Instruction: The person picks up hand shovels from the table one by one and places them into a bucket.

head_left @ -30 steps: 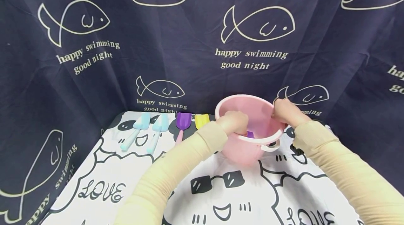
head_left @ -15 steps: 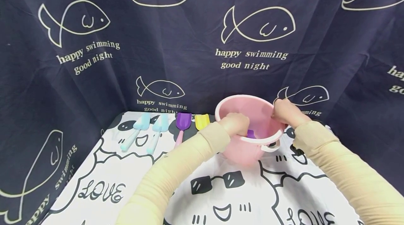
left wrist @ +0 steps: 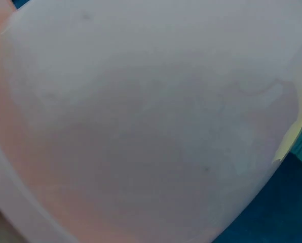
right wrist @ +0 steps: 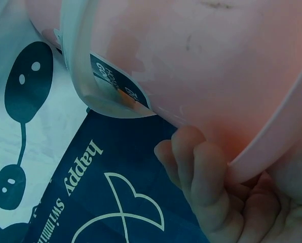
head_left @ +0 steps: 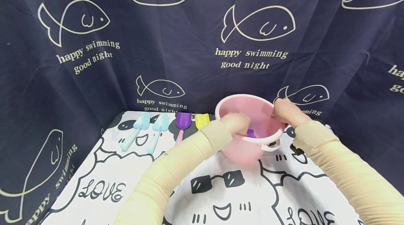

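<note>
A pink bucket with a paler rim stands at the back right of the table in the head view. My right hand grips its right rim; in the right wrist view, curled fingers lie outside the wall. The left hand reaches over the near-left rim into the bucket, its fingertips hidden. Just right of it, inside the bucket, shows a small purple piece. Whether the left hand holds anything I cannot tell. The left wrist view is mostly filled by the bucket's pale wall.
Two light blue toy trowels, a purple shovel with a pink handle and a yellow shovel lie left of the bucket. A white handle hangs at its side. The navy fish-print curtain stands close behind.
My left hand has shifted slightly to the right inside the bucket. The right hand, the bucket and the shovels stay where they were.
</note>
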Available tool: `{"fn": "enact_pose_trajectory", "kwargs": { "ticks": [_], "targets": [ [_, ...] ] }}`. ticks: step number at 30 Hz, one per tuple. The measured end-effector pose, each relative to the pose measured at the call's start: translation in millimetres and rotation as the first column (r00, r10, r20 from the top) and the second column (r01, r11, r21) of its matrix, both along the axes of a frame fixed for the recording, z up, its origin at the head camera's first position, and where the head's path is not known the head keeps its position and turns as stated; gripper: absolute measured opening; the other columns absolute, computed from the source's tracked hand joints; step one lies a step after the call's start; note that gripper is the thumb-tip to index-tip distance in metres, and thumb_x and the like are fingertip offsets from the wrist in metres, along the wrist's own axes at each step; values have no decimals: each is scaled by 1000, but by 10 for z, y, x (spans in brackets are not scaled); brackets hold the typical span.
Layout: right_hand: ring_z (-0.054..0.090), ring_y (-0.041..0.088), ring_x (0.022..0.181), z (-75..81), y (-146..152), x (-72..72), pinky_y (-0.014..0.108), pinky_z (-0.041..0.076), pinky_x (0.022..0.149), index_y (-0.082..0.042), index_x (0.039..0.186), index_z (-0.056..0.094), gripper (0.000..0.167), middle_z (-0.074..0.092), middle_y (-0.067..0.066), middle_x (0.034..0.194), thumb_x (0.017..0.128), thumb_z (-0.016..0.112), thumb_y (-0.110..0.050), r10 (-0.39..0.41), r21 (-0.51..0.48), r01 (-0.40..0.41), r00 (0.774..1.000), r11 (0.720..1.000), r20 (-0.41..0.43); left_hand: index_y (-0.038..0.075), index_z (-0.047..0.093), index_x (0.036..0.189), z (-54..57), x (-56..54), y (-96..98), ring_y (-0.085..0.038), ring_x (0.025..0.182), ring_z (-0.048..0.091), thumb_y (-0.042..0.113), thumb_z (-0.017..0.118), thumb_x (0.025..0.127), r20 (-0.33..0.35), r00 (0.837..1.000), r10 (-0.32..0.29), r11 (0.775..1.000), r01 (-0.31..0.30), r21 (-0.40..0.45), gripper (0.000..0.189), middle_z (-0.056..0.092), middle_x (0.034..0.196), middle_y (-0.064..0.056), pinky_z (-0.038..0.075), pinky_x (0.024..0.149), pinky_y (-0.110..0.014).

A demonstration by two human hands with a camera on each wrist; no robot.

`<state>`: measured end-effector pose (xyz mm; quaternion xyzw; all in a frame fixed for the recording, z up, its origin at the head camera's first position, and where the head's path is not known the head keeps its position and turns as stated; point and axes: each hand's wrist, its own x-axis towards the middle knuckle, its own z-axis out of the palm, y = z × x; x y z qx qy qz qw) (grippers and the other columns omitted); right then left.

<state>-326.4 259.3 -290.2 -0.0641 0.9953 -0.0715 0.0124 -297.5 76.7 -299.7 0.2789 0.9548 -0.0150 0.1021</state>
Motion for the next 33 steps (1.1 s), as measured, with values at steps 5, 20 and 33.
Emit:
{"fn": "enact_pose_trajectory", "kwargs": {
  "ticks": [5, 20, 33],
  "targets": [
    [59, 20, 44, 1, 6, -9, 32, 49, 43, 16, 91, 54, 24, 59, 24, 71, 81, 57, -7, 2, -2, -2, 1000, 1000, -7, 13, 64, 79, 80, 28, -14, -14, 59, 50, 16, 61, 86, 34, 999, 30, 1000, -30, 3, 8, 49, 66, 1, 42, 52, -23],
    [59, 25, 50, -1, 23, -12, 39, 51, 52, 15, 85, 54, 23, 59, 31, 77, 78, 59, -6, 46, 30, -45, 998, 999, -45, 12, 67, 93, 128, 17, -115, -14, 72, 56, 23, 64, 85, -52, 997, -56, 998, 56, -13, 15, 61, 80, 1, 47, 62, -25],
    [58, 22, 46, -26, 38, -28, 35, 49, 45, 14, 83, 55, 21, 59, 25, 70, 77, 58, -7, 50, 18, -49, 998, 999, -50, 9, 66, 96, 405, 140, -293, -14, 81, 61, 35, 62, 89, -112, 984, -135, 991, 134, -13, 27, 65, 86, 1, 48, 79, -22]
  ]
}}
